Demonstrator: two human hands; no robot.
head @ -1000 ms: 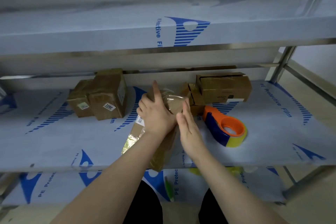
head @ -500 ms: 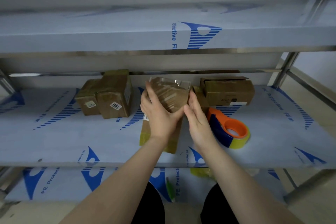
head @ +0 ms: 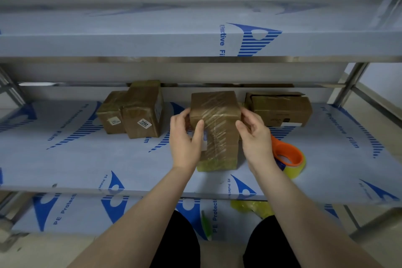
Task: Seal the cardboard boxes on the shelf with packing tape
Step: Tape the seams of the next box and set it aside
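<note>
Both hands are on the tape-wrapped cardboard box (head: 217,119), mid-shelf, its near end down on the shelf (head: 87,165). The left hand (head: 185,139) has its grip curled round the box's left side, thumb on the near face. The right hand (head: 255,137) pinches the right side the same way. An orange tape dispenser (head: 289,156) sits just right of it. A labelled box (head: 142,111) is further left and an open-flapped box (head: 280,109) is far right.

Tape dispenser (head: 282,148) half behind right hand (head: 254,137), leftmost label (head: 114,121) unreadable — yellow lump (head: 250,208) below part hidden
</note>
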